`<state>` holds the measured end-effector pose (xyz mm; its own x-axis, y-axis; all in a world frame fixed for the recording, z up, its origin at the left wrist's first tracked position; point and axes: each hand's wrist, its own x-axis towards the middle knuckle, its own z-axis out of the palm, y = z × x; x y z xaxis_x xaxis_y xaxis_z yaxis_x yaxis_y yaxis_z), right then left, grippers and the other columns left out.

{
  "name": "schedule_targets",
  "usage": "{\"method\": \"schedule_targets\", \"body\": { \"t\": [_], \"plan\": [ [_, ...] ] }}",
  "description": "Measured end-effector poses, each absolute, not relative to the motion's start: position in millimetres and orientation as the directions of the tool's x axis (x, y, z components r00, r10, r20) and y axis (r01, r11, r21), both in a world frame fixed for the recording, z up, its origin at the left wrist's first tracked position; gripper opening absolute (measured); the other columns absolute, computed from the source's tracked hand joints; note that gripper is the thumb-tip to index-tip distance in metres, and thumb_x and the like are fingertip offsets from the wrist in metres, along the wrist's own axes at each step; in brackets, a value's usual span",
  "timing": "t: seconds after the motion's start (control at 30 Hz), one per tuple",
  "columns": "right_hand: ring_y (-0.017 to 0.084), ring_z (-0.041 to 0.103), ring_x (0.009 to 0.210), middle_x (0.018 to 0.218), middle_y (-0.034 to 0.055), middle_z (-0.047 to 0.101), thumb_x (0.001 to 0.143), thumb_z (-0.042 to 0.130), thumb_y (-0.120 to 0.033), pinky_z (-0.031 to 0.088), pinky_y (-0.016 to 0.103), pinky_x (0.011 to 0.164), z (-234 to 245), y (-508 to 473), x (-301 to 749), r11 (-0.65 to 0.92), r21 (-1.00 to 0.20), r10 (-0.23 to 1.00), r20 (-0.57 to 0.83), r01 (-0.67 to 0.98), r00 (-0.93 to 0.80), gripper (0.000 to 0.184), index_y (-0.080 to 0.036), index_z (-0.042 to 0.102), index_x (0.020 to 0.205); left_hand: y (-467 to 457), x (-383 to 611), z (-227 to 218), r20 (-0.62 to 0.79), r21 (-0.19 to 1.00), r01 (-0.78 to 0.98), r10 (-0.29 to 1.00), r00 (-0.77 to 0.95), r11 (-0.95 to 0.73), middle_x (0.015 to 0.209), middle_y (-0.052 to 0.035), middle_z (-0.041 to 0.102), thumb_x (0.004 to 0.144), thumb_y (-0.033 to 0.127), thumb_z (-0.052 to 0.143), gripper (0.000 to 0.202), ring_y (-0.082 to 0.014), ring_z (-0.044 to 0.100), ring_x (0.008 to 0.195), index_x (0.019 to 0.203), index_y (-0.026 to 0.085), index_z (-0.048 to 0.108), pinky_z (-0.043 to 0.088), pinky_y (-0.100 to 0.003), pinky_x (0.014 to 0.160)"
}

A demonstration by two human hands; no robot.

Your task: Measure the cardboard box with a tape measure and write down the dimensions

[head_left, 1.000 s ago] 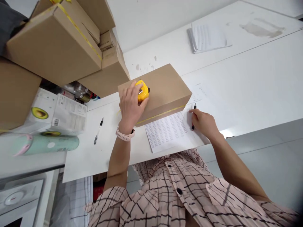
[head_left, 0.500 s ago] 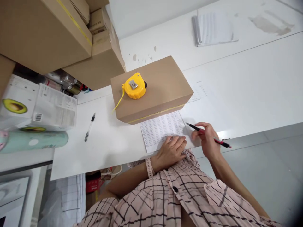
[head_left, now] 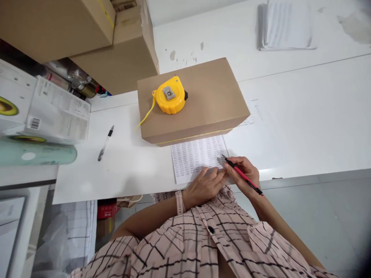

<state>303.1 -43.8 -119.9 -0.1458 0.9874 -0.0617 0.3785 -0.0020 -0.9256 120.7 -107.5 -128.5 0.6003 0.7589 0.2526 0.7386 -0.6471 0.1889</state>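
Observation:
A sheet of paper (head_left: pixel 191 160) covered in columns of small writing lies at the table's front edge, its far part hidden by a cardboard box (head_left: pixel 208 92). My left hand (head_left: pixel 205 183) rests flat on the sheet's lower part, fingers stretched out. In my right hand (head_left: pixel 246 173) is a red and black pen (head_left: pixel 244 176), its tip over the sheet's right side; whether it touches the paper I cannot tell. On top of the box sits a yellow tape measure (head_left: pixel 171 95), with a short yellow strap hanging over the box's left side.
A clear pen with a black grip (head_left: pixel 106 143) lies on the white table (head_left: pixel 130 166) to the left. Large cardboard boxes (head_left: pixel 121 58) are stacked at the back left, above white avocado-print boxes (head_left: pixel 59 110) and a mint-green cylinder (head_left: pixel 43 151). A paper stack (head_left: pixel 286 27) lies at the back right.
My right hand has moved left with the pen, bringing its tip from beside the sheet to over its right side. My left hand stays on the paper. The view has shifted slightly.

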Motion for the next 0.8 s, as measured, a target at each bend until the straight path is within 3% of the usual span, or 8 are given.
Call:
{"method": "schedule_targets", "body": {
  "t": [0.17,0.23,0.4,0.57,0.8],
  "plan": [
    [0.016,0.053,0.056,0.069,-0.0003,0.059,0.093,0.064,-0.048,0.044,0.030,0.049,-121.9,-47.0,301.7,0.043,-0.926,0.997,0.014,0.376,-0.078,0.026,-0.026,0.055,0.082,-106.4,119.2,-129.7,0.288,0.254,0.719,0.761,0.582,-0.647,0.142,-0.0152,0.062,0.106,0.018,0.038,0.043,-0.0275,0.056,0.121,0.146,0.011,0.052,0.044,-0.044,0.099],
    [0.015,0.050,0.051,0.066,-0.0013,0.058,0.093,0.064,-0.046,0.041,0.030,0.046,-121.3,-48.7,300.9,0.061,-0.913,0.994,0.020,0.402,-0.106,0.024,-0.026,0.055,0.084,-106.1,119.8,-130.4,0.289,0.220,0.728,0.756,0.587,-0.650,0.142,-0.0149,0.062,0.106,0.017,0.037,0.044,-0.0270,0.056,0.119,0.146,0.011,0.053,0.044,-0.043,0.097],
    [0.018,0.059,0.060,0.072,0.0007,0.066,0.091,0.068,-0.047,0.049,0.034,0.055,-120.3,-50.4,296.6,0.064,-0.902,0.996,0.033,0.427,-0.079,0.025,-0.027,0.054,0.085,-105.2,120.9,-128.9,0.276,0.148,0.742,0.748,0.604,-0.654,0.145,-0.0140,0.061,0.104,0.015,0.034,0.046,-0.0272,0.052,0.123,0.144,0.009,0.056,0.043,-0.044,0.099],
    [0.014,0.044,0.049,0.059,-0.0049,0.051,0.095,0.062,-0.043,0.038,0.031,0.049,-122.7,-50.8,295.8,0.096,-0.895,0.995,0.077,0.436,-0.061,0.032,-0.027,0.043,0.076,-104.1,118.9,-126.7,0.197,0.177,0.732,0.753,0.628,-0.657,0.151,-0.0142,0.056,0.104,0.015,0.034,0.047,-0.0275,0.050,0.129,0.148,0.011,0.050,0.041,-0.043,0.102],
    [0.011,0.044,0.050,0.061,-0.0064,0.048,0.095,0.064,-0.033,0.037,0.028,0.051,-133.4,-52.2,300.8,0.168,-0.871,0.986,0.146,0.463,-0.082,0.028,-0.025,0.044,0.077,-105.3,117.9,-127.5,0.212,0.074,0.747,0.743,0.635,-0.660,0.146,-0.0148,0.059,0.108,0.019,0.034,0.042,-0.0246,0.052,0.129,0.145,0.009,0.052,0.041,-0.040,0.103]
  ]
}}
